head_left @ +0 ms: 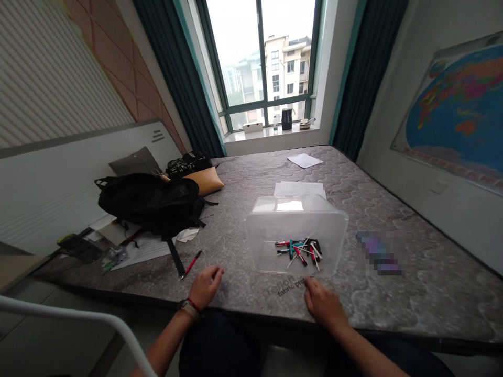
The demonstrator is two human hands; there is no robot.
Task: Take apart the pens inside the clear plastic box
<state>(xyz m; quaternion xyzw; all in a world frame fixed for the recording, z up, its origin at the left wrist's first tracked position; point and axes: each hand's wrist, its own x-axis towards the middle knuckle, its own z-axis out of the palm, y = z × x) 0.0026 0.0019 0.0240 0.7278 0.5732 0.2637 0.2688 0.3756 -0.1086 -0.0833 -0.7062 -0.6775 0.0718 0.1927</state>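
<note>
My left hand (pixel 206 287) rests on the mattress (pixel 239 293) near its front edge, fingers curled in, with nothing visible in it. Just beyond it lies a red and black pen (pixel 191 264). A clear plastic bin (pixel 261 230) stands in front of me. Inside it is a loose pile of several pens or markers (pixel 301 250), in red, teal, black and white. My right hand (pixel 324 302) lies on the mattress just in front of the bin's near side, close to the printed lettering. Its fingers are also curled, and I see nothing in them.
A black backpack (pixel 149 201) lies at left, its strap reaching toward the pen. Papers (pixel 301 188) lie behind the bin, and a blurred-out item (pixel 379 254) is to its right. A white curved rail (pixel 78 311) crosses the lower left, beside the mattress edge.
</note>
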